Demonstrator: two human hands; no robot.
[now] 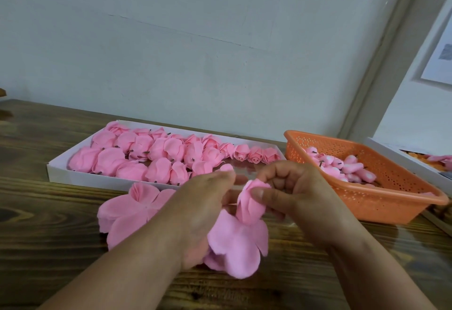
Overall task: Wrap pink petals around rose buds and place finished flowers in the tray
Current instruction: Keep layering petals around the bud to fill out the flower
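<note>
Between my hands, above the wooden table, is a pink flower being formed (247,208): a wrapped bud on top, loose pink petals (234,243) hanging below. My right hand (291,194) pinches the folded petal around the bud with thumb and curled fingers. My left hand (205,209) holds the petal piece from the left, fingers reaching toward the bud. A stack of flat pink petal sheets (127,214) lies left of my left hand. Behind it the white tray (58,169) holds several finished pink roses (161,153).
An orange perforated basket (391,202) at the right holds several pink-and-white rose buds (342,165). A white box (381,145) with more pink pieces sits at the far right edge. A pale wall stands right behind the table.
</note>
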